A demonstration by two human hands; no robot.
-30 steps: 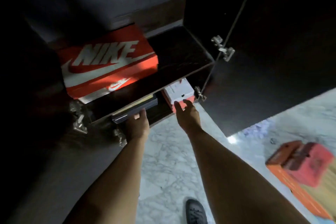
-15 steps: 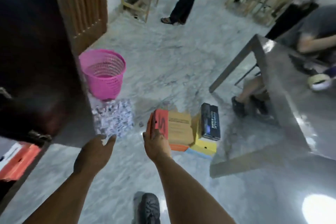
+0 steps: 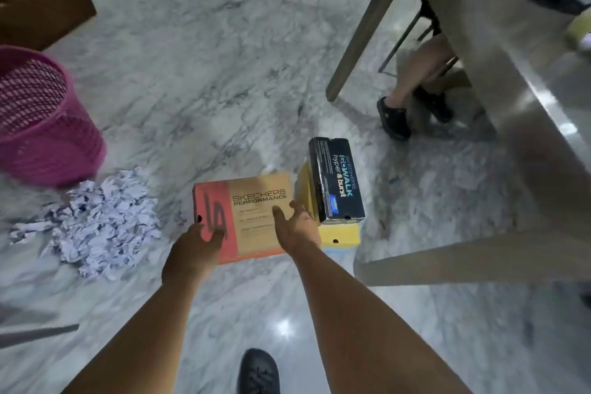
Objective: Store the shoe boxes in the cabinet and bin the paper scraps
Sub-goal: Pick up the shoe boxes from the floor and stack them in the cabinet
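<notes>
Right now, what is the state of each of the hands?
Left hand: open, fingers reaching to the Skechers Performance box; a grip is not clear.
Right hand: open, over the same box, holding nothing.

pink basket [image 3: 41,125]: cut by left edge | yellow box [image 3: 339,233]: mostly under black box [image 3: 335,179]

Even indoor light, soft with motion blur toward the edges.

Overhead light leaves a white glare spot on the marble floor [image 3: 283,328] and a bright sheen along the steel desk [image 3: 540,112]. The pink basket [image 3: 41,125] and paper scraps [image 3: 96,224] smear with blur; print on the Skechers box [image 3: 252,221] stays partly readable. Wide-angle bending tilts the desk's legs, and shadow pools beneath it.
</notes>
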